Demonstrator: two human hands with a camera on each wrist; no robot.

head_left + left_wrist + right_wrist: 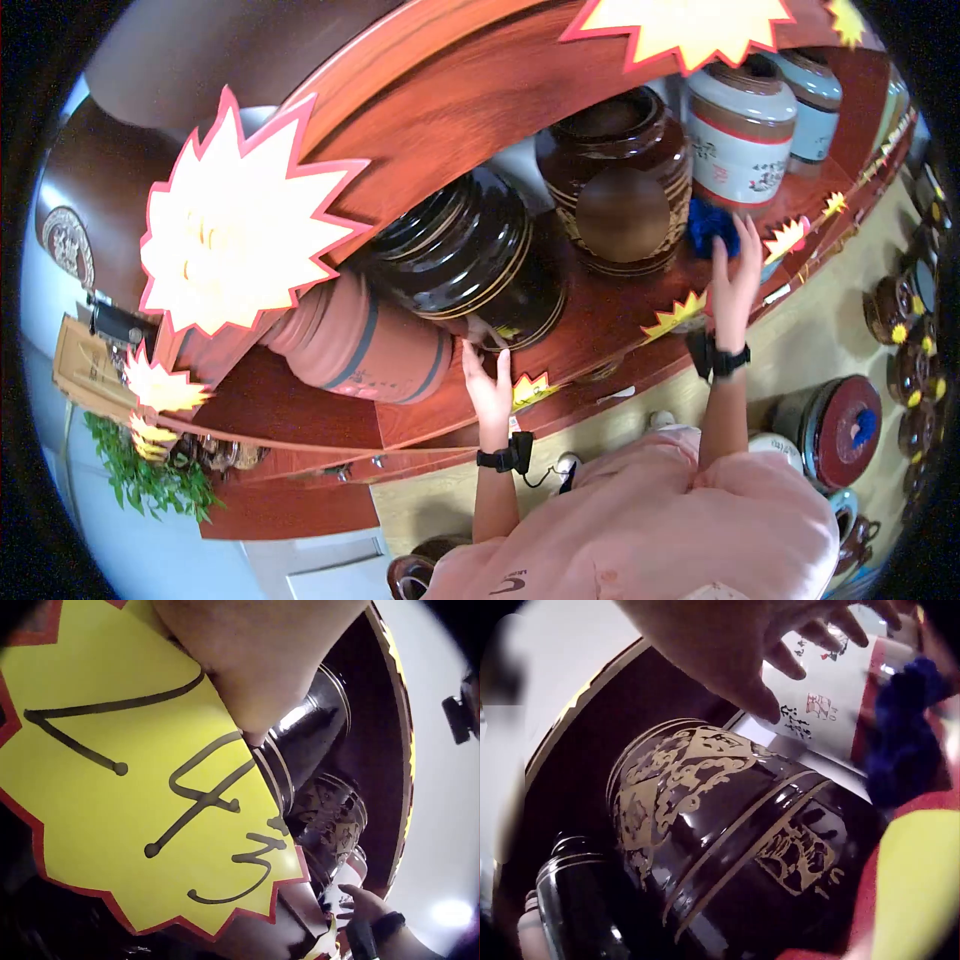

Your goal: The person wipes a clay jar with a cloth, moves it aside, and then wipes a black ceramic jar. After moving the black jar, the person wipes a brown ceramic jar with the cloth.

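My left hand [487, 392] has its thumb and fingers spread at the base of a glossy black jar [470, 250] with gold bands. In the left wrist view, a yellow price card [142, 802] with red edges covers much of that hand [255, 667]. My right hand [737, 275] reaches up beside a bunched dark blue cloth [711, 228] on the shelf. The right wrist view shows this hand [742, 652] with fingers apart, in front of a white jar [829, 697] with black writing, the cloth [904, 727] to its right.
A brown patterned jar [615, 190] stands between the hands on the red wooden shelf [420, 425]. A terracotta jar [355, 340] is on the left. Starburst cards [250, 215] hang along the shelf edges. Lidded pots [843, 430] stand on the floor to the right.
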